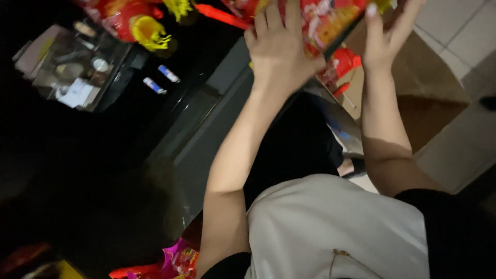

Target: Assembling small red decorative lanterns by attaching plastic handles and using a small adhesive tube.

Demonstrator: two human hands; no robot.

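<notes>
A large red and yellow snack packet is at the top of the view. My left hand lies spread over its left part, fingers pressed on the wrapper. My right hand takes the packet's right edge, thumb in front and fingers stretched up behind it. Both my bare arms reach up and away from my white top. The upper part of the packet is cut off by the frame.
More red and yellow packets hang at the top left above a dark counter. A glass-topped case sits at the left. An open brown cardboard box stands on the pale tiled floor at the right. Pink and red packets lie at the bottom.
</notes>
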